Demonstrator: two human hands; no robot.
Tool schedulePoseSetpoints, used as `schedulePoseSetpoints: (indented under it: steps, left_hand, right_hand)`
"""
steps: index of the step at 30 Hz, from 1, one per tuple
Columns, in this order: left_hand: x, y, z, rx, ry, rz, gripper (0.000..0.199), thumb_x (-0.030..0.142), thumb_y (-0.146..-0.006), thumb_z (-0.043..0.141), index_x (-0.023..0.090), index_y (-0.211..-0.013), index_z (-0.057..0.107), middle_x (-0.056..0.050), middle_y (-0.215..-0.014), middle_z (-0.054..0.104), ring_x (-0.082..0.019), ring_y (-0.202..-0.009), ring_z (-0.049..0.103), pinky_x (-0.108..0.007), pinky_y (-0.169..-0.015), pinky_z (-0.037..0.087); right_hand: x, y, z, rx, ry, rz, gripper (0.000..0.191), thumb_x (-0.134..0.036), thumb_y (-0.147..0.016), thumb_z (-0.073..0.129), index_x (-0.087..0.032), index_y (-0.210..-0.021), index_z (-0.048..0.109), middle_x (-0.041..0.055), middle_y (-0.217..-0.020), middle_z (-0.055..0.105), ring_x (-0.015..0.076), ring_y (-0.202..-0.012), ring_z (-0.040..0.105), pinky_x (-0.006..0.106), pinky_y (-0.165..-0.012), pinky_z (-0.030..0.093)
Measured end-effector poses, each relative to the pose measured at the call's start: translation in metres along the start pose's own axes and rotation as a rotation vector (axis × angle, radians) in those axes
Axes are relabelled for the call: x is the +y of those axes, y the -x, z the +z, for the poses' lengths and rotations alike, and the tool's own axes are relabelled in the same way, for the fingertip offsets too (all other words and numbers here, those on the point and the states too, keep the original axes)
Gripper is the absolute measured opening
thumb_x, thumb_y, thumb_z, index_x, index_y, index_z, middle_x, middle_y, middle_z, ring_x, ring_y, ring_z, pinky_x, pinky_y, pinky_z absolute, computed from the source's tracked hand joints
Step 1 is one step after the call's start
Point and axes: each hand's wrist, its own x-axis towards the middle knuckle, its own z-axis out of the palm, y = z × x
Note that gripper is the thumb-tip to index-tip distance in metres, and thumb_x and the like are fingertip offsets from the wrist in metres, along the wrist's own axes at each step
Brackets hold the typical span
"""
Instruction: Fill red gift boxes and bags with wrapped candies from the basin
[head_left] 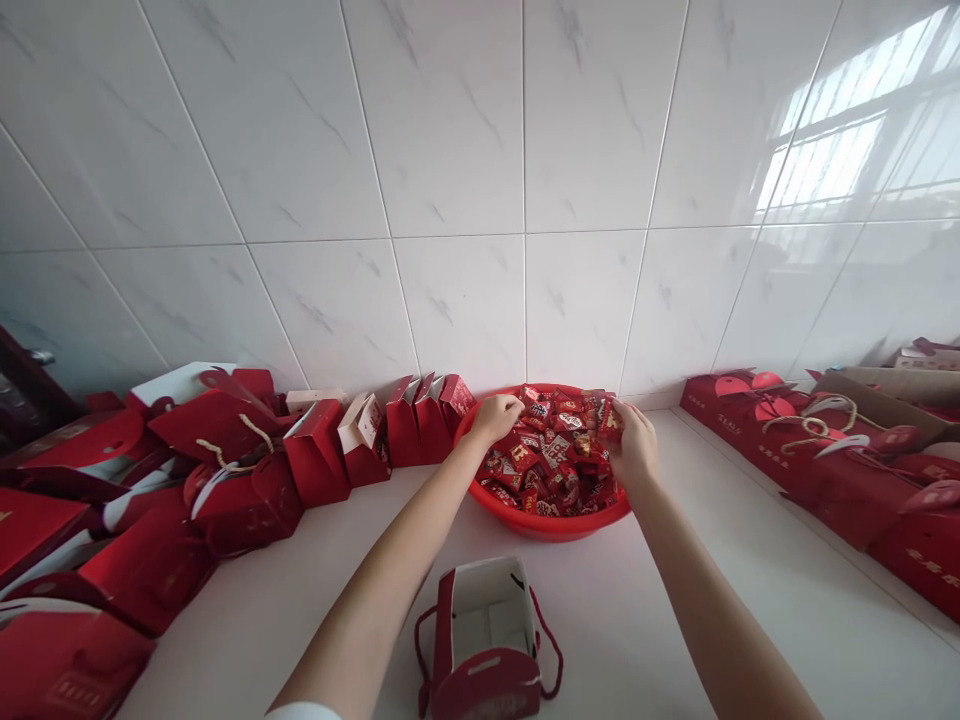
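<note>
A red plastic basin (551,530) stands against the tiled wall, heaped with small red-wrapped candies (555,450). Over the basin's back left part, my left hand (499,418) has its fingers closed in a pinch; what is between them is hidden. My right hand (636,440) is at the basin's right side, its fingers closed on a red-wrapped candy (609,418). Between my forearms, nearer to me, an open red gift box (484,685) with a white inside and dark red rope handles sits on the white counter. No candy shows inside it.
Many red gift boxes (247,505) crowd the left side, with smaller red cartons (409,430) in a row along the wall. On the right lies a long red box (757,440) beside more bags with rope handles. White counter surface (630,620) spreads around the basin.
</note>
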Motion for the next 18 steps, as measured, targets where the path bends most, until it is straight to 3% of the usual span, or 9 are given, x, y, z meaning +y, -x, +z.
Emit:
schedulePoseSetpoints:
  steps: [4,10,14,18]
  left_hand:
    - [-0.010,-0.006,0.002,0.068,-0.004,-0.063,0.037,0.010,-0.083,0.051,0.022,-0.109,0.074,-0.006,-0.120,0.075,-0.023,-0.117,0.065,-0.034,-0.098,0.050]
    - [-0.019,-0.008,0.003,0.047,-0.006,-0.064,0.055,0.003,-0.072,0.061,0.017,-0.125,0.068,-0.012,-0.128,0.071,-0.024,-0.121,0.064,-0.033,-0.102,0.049]
    - [-0.017,-0.004,0.005,-0.022,-0.052,-0.055,0.057,0.001,-0.066,0.061,0.023,-0.117,0.073,-0.006,-0.128,0.071,-0.023,-0.123,0.062,-0.029,-0.099,0.049]
    - [-0.012,-0.003,0.006,-0.077,-0.087,-0.047,0.029,0.009,-0.072,0.057,0.023,-0.088,0.078,-0.004,-0.104,0.078,-0.022,-0.103,0.069,-0.028,-0.089,0.050]
  right_hand:
    - [-0.003,0.002,0.002,0.046,-0.029,0.061,0.011,-0.028,-0.067,0.070,-0.021,-0.073,0.063,-0.0021,-0.061,0.069,0.0165,-0.053,0.065,0.025,-0.041,0.052]
    - [-0.002,0.002,0.002,0.047,-0.008,0.059,0.013,-0.031,-0.068,0.071,-0.022,-0.073,0.062,-0.0023,-0.063,0.069,0.0173,-0.055,0.067,0.026,-0.042,0.053]
    - [-0.004,0.004,0.004,0.061,-0.011,0.077,0.009,-0.029,-0.070,0.068,-0.022,-0.073,0.063,-0.0015,-0.061,0.068,0.0179,-0.055,0.067,0.026,-0.042,0.053]
    - [-0.008,0.007,0.006,0.063,-0.021,0.092,0.008,-0.027,-0.069,0.068,-0.021,-0.072,0.063,-0.0018,-0.061,0.068,0.0171,-0.052,0.065,0.026,-0.041,0.051]
